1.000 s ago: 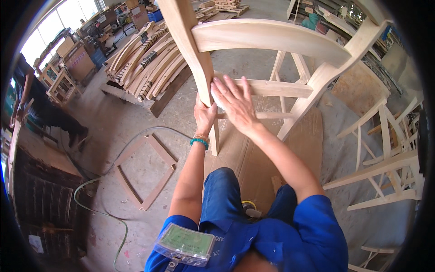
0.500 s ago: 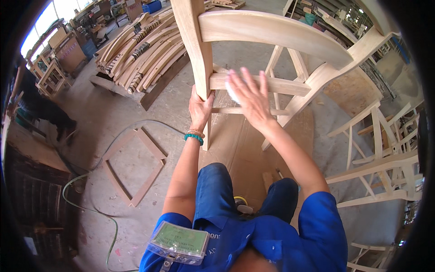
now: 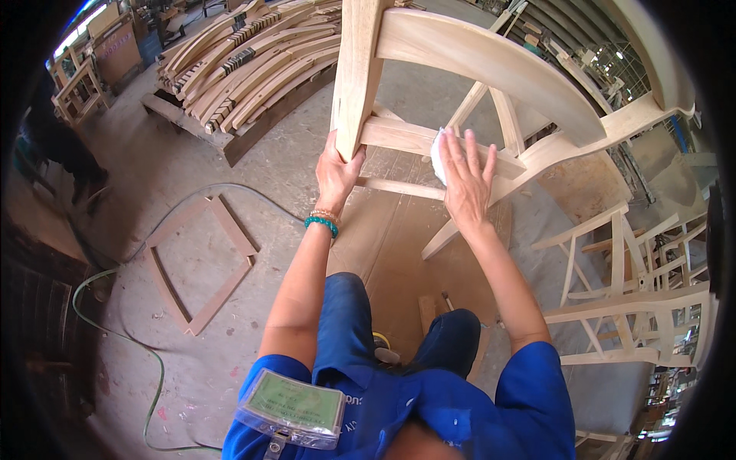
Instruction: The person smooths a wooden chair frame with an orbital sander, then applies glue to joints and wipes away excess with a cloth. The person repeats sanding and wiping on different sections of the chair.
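An unfinished pale wooden chair frame (image 3: 356, 77) stands in front of me, with a wide curved back slat (image 3: 491, 61) and a narrower straight rail (image 3: 399, 136) below it. My left hand (image 3: 336, 175) wraps around its left post, just under the level of that rail. On the rail's right part, my right hand (image 3: 468, 184) presses a white pad (image 3: 438, 157), fingers stretched flat over it. Most of the pad is hidden beneath the palm; whether it is cloth or abrasive, I cannot tell.
Curved wooden parts (image 3: 253, 69) lie stacked on a pallet at the far left. A four-sided wooden frame (image 3: 222, 303) and a green hose (image 3: 161, 376) are on the floor. More chair frames (image 3: 629, 299) stand right. Cardboard (image 3: 383, 230) lies underneath; a person (image 3: 69, 153) stands left.
My right hand has slid the white pad rightward along the rail, toward the right post. The left hand keeps its grip on the left post. The whole view has shifted slightly.
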### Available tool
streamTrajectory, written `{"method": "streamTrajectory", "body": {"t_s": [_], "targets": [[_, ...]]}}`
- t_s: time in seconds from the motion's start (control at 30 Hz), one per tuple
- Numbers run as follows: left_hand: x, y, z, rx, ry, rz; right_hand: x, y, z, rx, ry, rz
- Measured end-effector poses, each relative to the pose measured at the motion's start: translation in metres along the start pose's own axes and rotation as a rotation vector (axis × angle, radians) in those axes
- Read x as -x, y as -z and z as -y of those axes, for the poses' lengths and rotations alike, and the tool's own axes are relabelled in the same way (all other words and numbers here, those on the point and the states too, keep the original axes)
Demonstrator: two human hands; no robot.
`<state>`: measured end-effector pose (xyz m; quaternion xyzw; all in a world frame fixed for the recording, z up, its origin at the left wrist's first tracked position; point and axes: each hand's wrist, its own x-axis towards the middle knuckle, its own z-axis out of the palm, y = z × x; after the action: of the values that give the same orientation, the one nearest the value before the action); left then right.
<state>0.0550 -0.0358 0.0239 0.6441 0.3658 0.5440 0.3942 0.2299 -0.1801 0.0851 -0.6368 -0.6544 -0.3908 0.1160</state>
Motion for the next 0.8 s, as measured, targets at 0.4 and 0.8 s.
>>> {"method": "streamTrajectory", "body": {"t_s": [0.4, 0.8], "targets": [[0.004, -0.007, 0.007, 0.014, -0.121, 0.018, 0.034, 0.009, -0.035, -0.053, -0.279, -0.068], [0.004, -0.003, 0.005, 0.081, -0.167, 0.035, -0.039, 0.015, 0.006, -0.117, -0.338, 0.264]]}}
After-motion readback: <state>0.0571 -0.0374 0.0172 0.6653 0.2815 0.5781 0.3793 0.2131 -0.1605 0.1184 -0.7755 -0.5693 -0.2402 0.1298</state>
